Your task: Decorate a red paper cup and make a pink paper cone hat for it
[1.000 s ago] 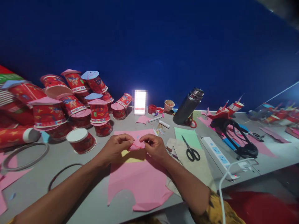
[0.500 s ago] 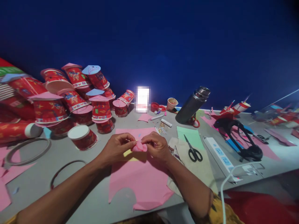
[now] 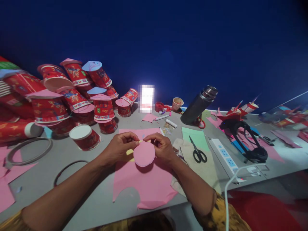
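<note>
A round pink paper disc [image 3: 144,155] faces me, held up by its far edge between both hands. My left hand [image 3: 122,146] pinches it at the upper left with thumb and forefinger. My right hand [image 3: 162,147] grips it at the upper right, fingers bent. Under the hands lies a large pink paper sheet [image 3: 154,187] with a curved piece cut from its near edge. A bit of yellow paper [image 3: 130,156] shows beside my left fingers. Scissors with black handles [image 3: 198,152] rest to the right on a cloth and a green paper [image 3: 191,136].
Stacked red paper cups [image 3: 51,107] fill the left side, with a single cup [image 3: 84,137] nearer me. At the back stand a dark thermos [image 3: 198,106], a glue stick [image 3: 171,123] and a lit screen [image 3: 147,99]. A power strip [image 3: 223,155] and black headgear [image 3: 245,142] lie right.
The pink paper, bunched and folded between my fingers before, is now spread into a flat disc turned toward me. Both hands have stayed nearly in place. The view has shifted slightly.
</note>
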`<state>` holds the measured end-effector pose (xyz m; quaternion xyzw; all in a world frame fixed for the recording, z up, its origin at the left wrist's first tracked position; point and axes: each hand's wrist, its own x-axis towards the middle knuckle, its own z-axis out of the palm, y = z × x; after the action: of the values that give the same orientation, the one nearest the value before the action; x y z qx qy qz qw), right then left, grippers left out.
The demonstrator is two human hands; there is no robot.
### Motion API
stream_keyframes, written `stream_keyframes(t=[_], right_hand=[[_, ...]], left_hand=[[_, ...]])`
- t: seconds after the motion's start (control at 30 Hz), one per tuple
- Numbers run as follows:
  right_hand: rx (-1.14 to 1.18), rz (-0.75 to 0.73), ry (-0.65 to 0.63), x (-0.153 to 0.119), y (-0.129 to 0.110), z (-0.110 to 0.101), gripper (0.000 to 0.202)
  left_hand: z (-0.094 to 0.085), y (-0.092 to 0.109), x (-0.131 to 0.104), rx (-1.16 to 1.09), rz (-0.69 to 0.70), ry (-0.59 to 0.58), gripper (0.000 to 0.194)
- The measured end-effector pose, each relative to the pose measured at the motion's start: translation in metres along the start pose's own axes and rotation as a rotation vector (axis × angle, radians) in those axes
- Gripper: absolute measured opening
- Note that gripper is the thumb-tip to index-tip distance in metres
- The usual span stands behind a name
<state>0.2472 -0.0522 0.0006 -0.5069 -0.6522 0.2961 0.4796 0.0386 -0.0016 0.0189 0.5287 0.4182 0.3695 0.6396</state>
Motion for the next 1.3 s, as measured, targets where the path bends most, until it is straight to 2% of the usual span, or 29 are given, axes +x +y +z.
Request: stream_keyframes(t=[0.07,0.17,0.27,0.37,0.43,0.57,0.7,0.8,0.9,1.1,1.3], right_hand=[[-0.013,-0.015,0.024,0.002,-0.001,-0.003,0.029],[-0.039,-0.139,0.033,0.003,-0.002,-0.011,0.034],[-0.058,-0.247,-0.042,0.004,-0.002,-0.017,0.038],[-0.074,-0.292,-0.141,0.004,0.0,-0.018,0.043],[-0.081,-0.317,-0.164,0.004,0.001,-0.018,0.043],[-0.105,-0.357,-0.147,0.005,0.003,-0.018,0.029],[-0.116,-0.334,-0.176,0.006,0.003,-0.019,0.008],[-0.098,-0.314,-0.191,0.005,0.002,-0.019,0.005],[-0.093,-0.22,-0.171,0.004,0.002,-0.017,0.003],[-0.03,0.142,-0.169,0.004,0.001,-0.01,0.002],[0.047,0.342,-0.192,0.003,0.0,-0.005,0.006]], left_hand=[[-0.001,-0.001,0.001,-0.07,-0.062,0.045,0.034],[-0.002,-0.002,0.004,-0.152,-0.116,0.11,0.041],[-0.004,-0.005,0.007,-0.17,-0.12,0.121,0.043],[-0.007,-0.007,0.009,-0.209,-0.112,0.112,0.045],[-0.007,-0.009,0.009,-0.278,-0.116,0.096,0.046],[-0.007,-0.007,0.009,-0.305,-0.134,0.082,0.046],[-0.006,-0.001,0.008,-0.179,-0.125,0.108,0.041],[-0.006,0.002,0.007,-0.059,-0.116,0.111,0.035],[-0.006,0.001,0.005,0.048,-0.095,0.09,0.031],[-0.001,-0.011,0.0,0.186,0.054,0.023,0.022],[0.005,-0.012,-0.006,0.176,0.054,-0.024,0.024]])
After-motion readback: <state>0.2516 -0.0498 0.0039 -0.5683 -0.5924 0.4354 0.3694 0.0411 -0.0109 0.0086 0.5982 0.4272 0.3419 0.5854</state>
